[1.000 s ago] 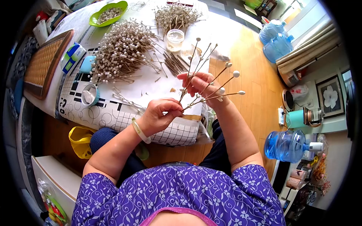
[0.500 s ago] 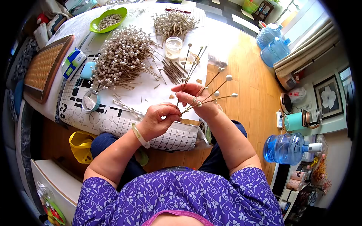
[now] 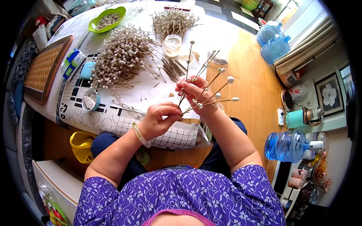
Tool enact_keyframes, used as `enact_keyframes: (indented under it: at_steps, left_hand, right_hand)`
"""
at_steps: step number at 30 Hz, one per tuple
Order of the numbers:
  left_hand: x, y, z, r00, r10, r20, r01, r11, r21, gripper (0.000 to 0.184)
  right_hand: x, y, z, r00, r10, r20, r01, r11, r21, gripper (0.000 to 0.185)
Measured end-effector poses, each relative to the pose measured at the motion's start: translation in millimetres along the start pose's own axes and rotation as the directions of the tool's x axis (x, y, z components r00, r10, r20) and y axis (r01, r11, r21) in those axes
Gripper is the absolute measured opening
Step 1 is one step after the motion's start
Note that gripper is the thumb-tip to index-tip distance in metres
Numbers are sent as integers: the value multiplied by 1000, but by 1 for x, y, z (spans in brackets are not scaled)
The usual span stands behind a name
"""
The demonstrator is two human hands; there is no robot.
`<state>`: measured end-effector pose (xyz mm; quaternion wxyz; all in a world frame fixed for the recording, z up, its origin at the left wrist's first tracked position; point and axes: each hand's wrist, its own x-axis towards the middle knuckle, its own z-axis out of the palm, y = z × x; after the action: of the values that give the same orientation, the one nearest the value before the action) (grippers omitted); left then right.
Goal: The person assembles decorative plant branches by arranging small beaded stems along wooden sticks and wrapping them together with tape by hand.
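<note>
A branching sprig of thin brown stems tipped with white buds (image 3: 218, 95) fans up and to the right from my hands. My left hand (image 3: 161, 118) pinches the stems at their lower end, thumb against fingers. Higher up, my right hand (image 3: 194, 90) has its thumb and fingers closed around the stems. Several buds stand out past the right hand, and one darker-tipped stem (image 3: 188, 62) points straight up. Beyond the hands, short bare brown sticks (image 3: 172, 69) lie on white paper. A large heap of budded stems (image 3: 120, 60) lies to their left.
A second bundle of budded stems (image 3: 174, 22) lies farther back, near an open plastic tub (image 3: 172, 46). A green bowl of loose buds (image 3: 107, 19), a small blue-rimmed cup (image 3: 90, 101) and a tissue pack (image 3: 72, 64) are on the left. Water bottles (image 3: 284, 147) stand to the right.
My right hand has shifted slightly upward along the stems, and the stems have spread a little wider. My left hand keeps its pinch in nearly the same place.
</note>
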<state>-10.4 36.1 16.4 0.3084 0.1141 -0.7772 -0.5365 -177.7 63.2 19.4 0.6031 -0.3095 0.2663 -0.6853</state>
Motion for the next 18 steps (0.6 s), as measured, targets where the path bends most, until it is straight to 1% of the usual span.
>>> enact_keyframes:
  at_steps: [1,3,7,10,11,12,13,14,15,16,17,18]
  left_hand:
    - [0,1,0,1000,-1,-1,1,1000,0,8]
    - [1,2,-1,998,52,18,-53,997,57,8]
    - [2,0,0,998,61,15,-62,998,19,9]
    - [0,0,1,999,35,-10,-34,999,1,9]
    - [0,-1,0,1000,1,-15,-2,999,-41,9]
    - [-1,-2,0,999,-32,-21,30,996,-82,9]
    - [-2,-2,-1,998,-63,-29,59,991,-122,9]
    - [-3,-2,-3,997,-66,-33,62,991,-120,9]
    - [-2,-2,-4,995,-82,-48,74,984,-164,9]
    - [-2,-2,-6,993,-98,-61,83,975,-208,9]
    - [-3,-3,-7,993,-98,-66,74,953,-294,8]
    - [-3,-3,-9,993,-100,-70,76,953,-293,8]
  right_hand:
    - [0,0,0,1000,-2,-10,2,1000,-7,3]
    - [1,0,-2,1000,-10,-7,10,1000,-11,4]
    - [-1,-2,3,998,-28,-51,29,1000,8,4]
    - [0,-3,-1,999,-22,-24,22,1000,23,5]
    - [1,-2,-2,1000,-23,5,23,999,35,4]
    - [0,-5,-1,999,-38,23,38,999,-14,9]
    - [0,-7,-1,1000,-9,18,10,999,-39,13]
    - [0,-10,-2,1000,19,13,-18,998,-64,16]
    - [4,-9,-19,985,87,151,-48,969,-244,41]
    - [3,-8,-16,989,97,111,-62,958,-281,37]
    - [1,-10,-13,971,203,125,-156,937,-314,34]
    - [-2,-12,-10,942,308,134,-247,905,-347,32]
